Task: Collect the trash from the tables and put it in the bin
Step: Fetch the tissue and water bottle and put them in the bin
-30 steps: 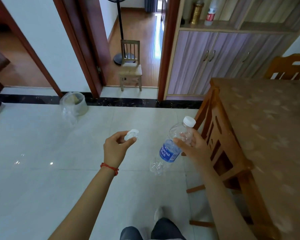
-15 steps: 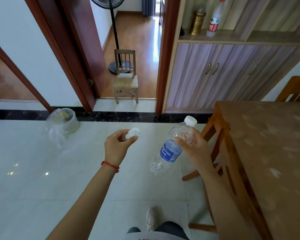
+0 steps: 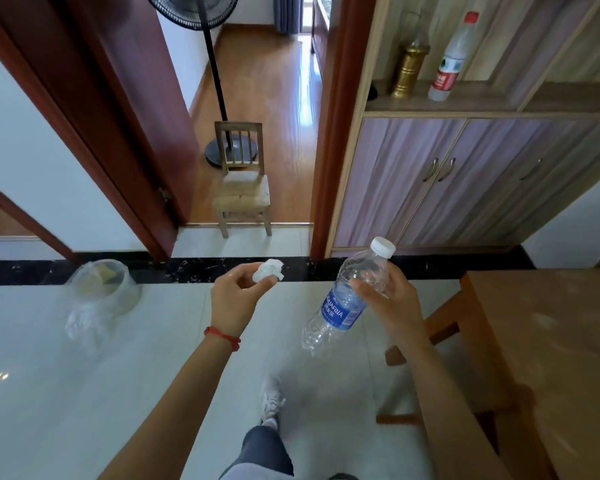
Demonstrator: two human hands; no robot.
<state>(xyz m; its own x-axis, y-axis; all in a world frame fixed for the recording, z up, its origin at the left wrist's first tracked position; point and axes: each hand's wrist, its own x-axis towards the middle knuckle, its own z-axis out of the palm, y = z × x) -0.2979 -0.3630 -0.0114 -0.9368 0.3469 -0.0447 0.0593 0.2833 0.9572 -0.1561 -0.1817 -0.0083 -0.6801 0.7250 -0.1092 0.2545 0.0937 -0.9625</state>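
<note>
My left hand [image 3: 234, 299] pinches a crumpled white tissue [image 3: 268, 270] between thumb and fingers, held out in front of me. My right hand [image 3: 394, 303] grips an empty clear plastic bottle [image 3: 343, 303] with a blue label and white cap, tilted with the cap up and to the right. The bin [image 3: 101, 289], a small round pail lined with a clear plastic bag, stands on the white floor at the left, near the wall and well away from both hands.
A wooden table [image 3: 561, 358] fills the right side, with a wooden stool [image 3: 440, 327] tucked under it. Ahead, a small wooden chair [image 3: 243, 188] and a standing fan [image 3: 219, 81] occupy an open doorway. A cabinet [image 3: 465, 178] carries a gold container and a bottle.
The view has moved forward and tilted up; the bin, doorway and cabinet now sit closer. Both hands keep the same hold on the tissue and the bottle.
</note>
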